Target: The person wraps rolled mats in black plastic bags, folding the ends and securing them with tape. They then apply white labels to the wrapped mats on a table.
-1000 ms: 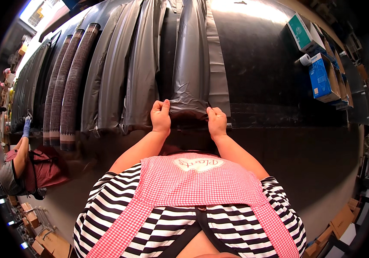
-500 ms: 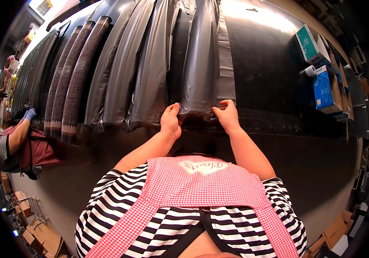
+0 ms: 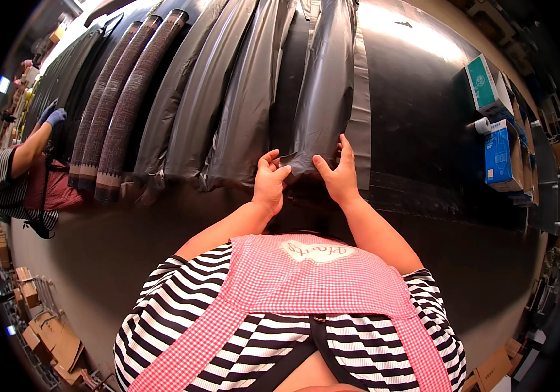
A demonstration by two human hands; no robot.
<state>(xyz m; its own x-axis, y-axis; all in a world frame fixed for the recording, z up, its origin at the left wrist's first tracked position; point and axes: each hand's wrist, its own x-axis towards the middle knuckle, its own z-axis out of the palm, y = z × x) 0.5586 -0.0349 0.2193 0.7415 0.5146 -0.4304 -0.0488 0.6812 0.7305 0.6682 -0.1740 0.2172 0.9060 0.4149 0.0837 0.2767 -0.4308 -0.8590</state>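
Note:
A long roll wrapped in dark grey plastic film [image 3: 322, 85] lies lengthwise in front of me, its near end between my two hands. On its left corner, my left hand [image 3: 269, 186] has its thumb and bent index finger apart, beside the loose edge of the film. My right hand [image 3: 340, 175] rests against the right side of the same end, thumb on the film and fingers stretched along the roll. A flat strip of grey film [image 3: 361, 111] shows under the roll's right side. The underside of the roll's end is hidden.
Left of the roll lie several film-wrapped rolls [image 3: 244, 104] and patterned brown rolls [image 3: 130, 104] on the black table [image 3: 417, 117]. A green-and-white box [image 3: 482, 85], a blue box [image 3: 502, 157] and a small white roll [image 3: 482, 125] stand right. At far left, a co-worker's gloved hand [image 3: 56, 116] reaches over dark rolls.
My fingers have gone from pinching the film at the roll's end to spread apart around it. My right hand has shifted up along its side. The co-worker's arm has risen.

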